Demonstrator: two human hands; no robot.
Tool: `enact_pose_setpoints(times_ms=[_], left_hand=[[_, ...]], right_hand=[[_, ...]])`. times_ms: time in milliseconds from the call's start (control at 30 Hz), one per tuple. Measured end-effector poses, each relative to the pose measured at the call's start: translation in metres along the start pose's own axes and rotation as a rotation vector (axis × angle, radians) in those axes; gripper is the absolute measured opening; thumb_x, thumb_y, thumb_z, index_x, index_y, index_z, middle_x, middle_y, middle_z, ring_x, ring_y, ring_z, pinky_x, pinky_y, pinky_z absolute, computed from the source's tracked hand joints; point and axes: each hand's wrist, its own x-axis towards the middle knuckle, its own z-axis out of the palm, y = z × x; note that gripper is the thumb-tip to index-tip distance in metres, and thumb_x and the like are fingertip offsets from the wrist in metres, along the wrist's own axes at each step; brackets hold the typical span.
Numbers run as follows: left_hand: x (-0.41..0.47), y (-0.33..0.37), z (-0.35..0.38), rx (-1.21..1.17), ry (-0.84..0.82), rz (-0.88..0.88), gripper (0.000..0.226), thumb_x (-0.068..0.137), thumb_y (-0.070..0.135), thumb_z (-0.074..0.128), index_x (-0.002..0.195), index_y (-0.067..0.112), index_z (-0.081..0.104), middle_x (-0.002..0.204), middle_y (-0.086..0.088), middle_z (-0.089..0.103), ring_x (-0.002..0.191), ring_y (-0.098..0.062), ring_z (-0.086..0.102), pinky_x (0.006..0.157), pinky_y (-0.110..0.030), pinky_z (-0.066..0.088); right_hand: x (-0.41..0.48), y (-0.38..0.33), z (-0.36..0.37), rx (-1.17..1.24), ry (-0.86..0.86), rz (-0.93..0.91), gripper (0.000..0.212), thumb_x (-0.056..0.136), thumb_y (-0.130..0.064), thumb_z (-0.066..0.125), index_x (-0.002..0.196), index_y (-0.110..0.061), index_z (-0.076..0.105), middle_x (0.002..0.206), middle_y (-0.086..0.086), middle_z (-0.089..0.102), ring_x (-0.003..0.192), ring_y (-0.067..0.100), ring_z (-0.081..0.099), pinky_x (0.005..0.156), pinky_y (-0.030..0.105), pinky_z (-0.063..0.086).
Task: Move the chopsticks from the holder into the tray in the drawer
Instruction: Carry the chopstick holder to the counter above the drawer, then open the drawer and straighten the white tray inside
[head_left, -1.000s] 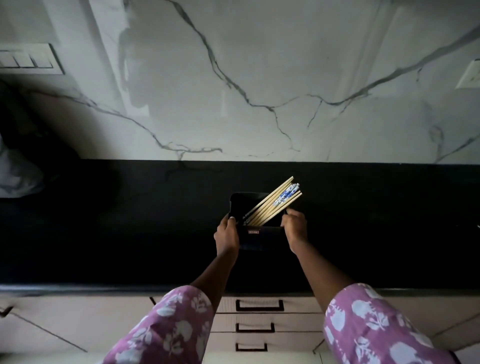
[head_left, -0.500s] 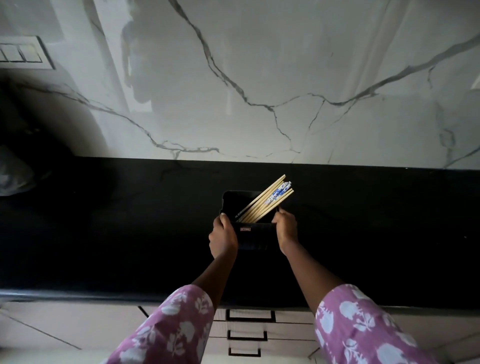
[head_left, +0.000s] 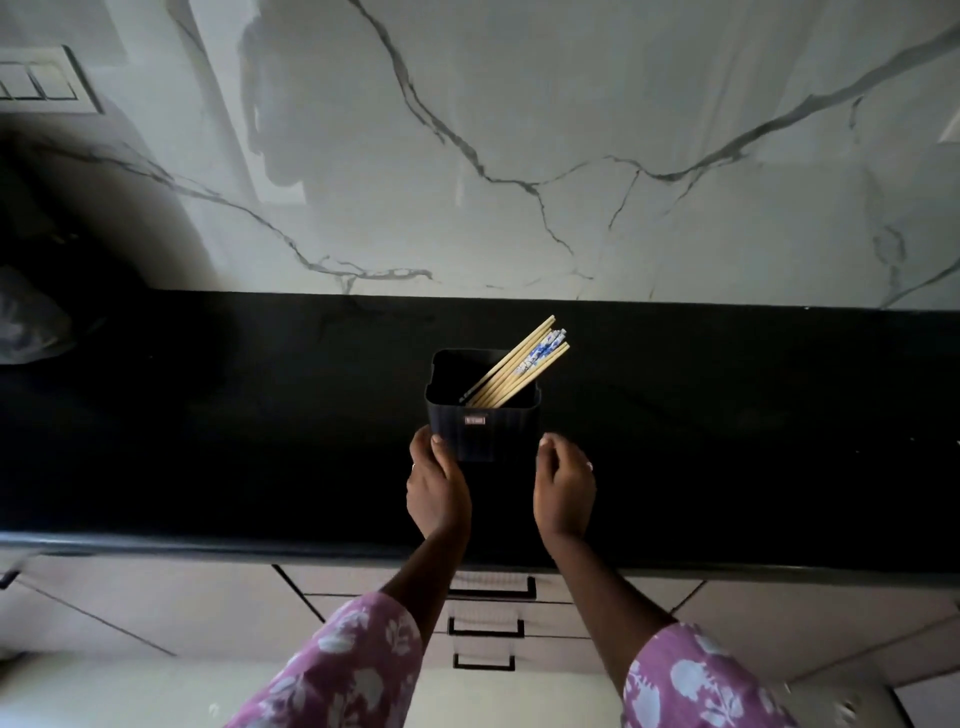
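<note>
A black square holder (head_left: 483, 421) stands upright on the black countertop (head_left: 208, 441). Several wooden chopsticks (head_left: 511, 371), some with blue-and-white tops, lean toward its back right corner. My left hand (head_left: 439, 486) is at the holder's lower left corner, thumb touching the front wall and fingers loosely curved. My right hand (head_left: 565, 486) hovers just beside the lower right corner with its fingers apart and a thin gap to the wall. Neither hand touches the chopsticks. No open drawer or tray is in view.
Three closed drawers (head_left: 491, 590) with black handles sit under the counter edge, directly below the holder. A marble wall (head_left: 519, 156) rises behind the counter, with a switch plate (head_left: 36, 85) at top left. A dim pale object (head_left: 26, 327) lies at the far left.
Both hands have slid from the holder's upper sides down to its base, toward me. Their grip has loosened. The holder and chopsticks stand as before.
</note>
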Motion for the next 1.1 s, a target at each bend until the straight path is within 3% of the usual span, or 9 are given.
enact_pose_setpoints(times_ms=[133,333,433,500,600,667,767,900,1100], left_hand=[[-0.040,-0.024,-0.004,0.015,-0.003,0.123,0.026,0.097,0.024,0.041,0.120,0.018,0.050,0.100,-0.001,0.071,0.081,-0.025,0.067,0.063,-0.024,0.036],[-0.077,-0.059,-0.022,0.246,-0.269,0.532,0.026,0.085,0.023,0.046,0.079,0.009,0.067,0.076,-0.007,0.069,0.062,-0.028,0.065,0.048,-0.029,0.047],[-0.081,-0.075,-0.020,0.298,-0.323,0.914,0.025,0.077,0.022,0.050,0.076,0.006,0.069,0.081,-0.009,0.068,0.062,-0.025,0.063,0.048,-0.023,0.046],[-0.083,-0.091,-0.022,0.314,-0.388,0.987,0.024,0.078,0.020,0.051,0.077,0.004,0.069,0.080,-0.010,0.067,0.062,-0.025,0.063,0.050,-0.024,0.048],[-0.086,-0.115,-0.023,0.459,-0.543,0.933,0.026,0.079,0.021,0.048,0.083,0.007,0.070,0.082,-0.006,0.068,0.069,-0.024,0.066,0.055,-0.024,0.051],[-0.085,-0.123,-0.015,0.635,-0.717,0.814,0.033,0.080,0.019,0.046,0.103,0.008,0.067,0.105,-0.008,0.067,0.095,-0.024,0.065,0.079,-0.025,0.051],[-0.081,-0.136,0.001,0.714,-0.819,0.580,0.052,0.085,0.008,0.043,0.137,0.013,0.042,0.142,-0.004,0.044,0.132,-0.020,0.038,0.111,-0.026,0.022],[-0.081,-0.152,0.017,0.869,-0.851,0.520,0.045,0.093,0.014,0.036,0.138,0.014,0.037,0.139,-0.004,0.044,0.129,-0.020,0.038,0.109,-0.029,0.020],[-0.087,-0.158,0.030,0.946,-0.811,0.532,0.040,0.093,0.007,0.027,0.131,0.010,0.041,0.129,-0.007,0.048,0.120,-0.024,0.040,0.102,-0.030,0.026]], right_hand=[[-0.040,0.024,-0.015,-0.190,-0.056,-0.354,0.028,0.087,-0.019,0.050,0.072,-0.003,0.066,0.077,0.012,0.066,0.070,0.024,0.063,0.062,0.028,0.051],[-0.093,0.072,-0.025,-0.287,-0.296,-0.600,0.009,0.076,-0.014,0.070,0.077,-0.004,0.069,0.085,0.012,0.068,0.076,0.028,0.066,0.066,0.029,0.057],[-0.103,0.082,-0.022,-0.291,-0.378,-0.697,0.035,0.092,-0.027,0.049,0.092,-0.002,0.072,0.095,0.016,0.070,0.088,0.026,0.063,0.076,0.029,0.055],[-0.112,0.089,-0.022,-0.300,-0.481,-0.739,0.034,0.091,-0.027,0.049,0.094,-0.001,0.071,0.095,0.014,0.071,0.086,0.026,0.065,0.078,0.029,0.055],[-0.125,0.100,-0.019,-0.346,-0.683,-0.712,0.028,0.071,-0.018,0.071,0.096,-0.005,0.071,0.093,0.008,0.070,0.081,0.022,0.068,0.074,0.025,0.056],[-0.127,0.104,-0.012,-0.444,-0.781,-0.637,0.040,0.062,-0.022,0.079,0.099,-0.007,0.072,0.095,0.003,0.071,0.086,0.017,0.069,0.079,0.021,0.056],[-0.126,0.108,0.003,-0.631,-0.791,-0.591,0.047,0.075,-0.022,0.070,0.117,-0.004,0.063,0.114,0.007,0.067,0.107,0.019,0.065,0.096,0.025,0.051],[-0.124,0.105,0.015,-0.799,-0.859,-0.628,0.038,0.087,-0.023,0.053,0.123,-0.012,0.061,0.117,-0.002,0.068,0.113,0.012,0.062,0.101,0.025,0.047],[-0.126,0.105,0.031,-0.761,-0.874,-0.334,0.031,0.089,-0.006,0.051,0.118,0.003,0.053,0.116,0.017,0.062,0.112,0.028,0.058,0.097,0.030,0.047]])
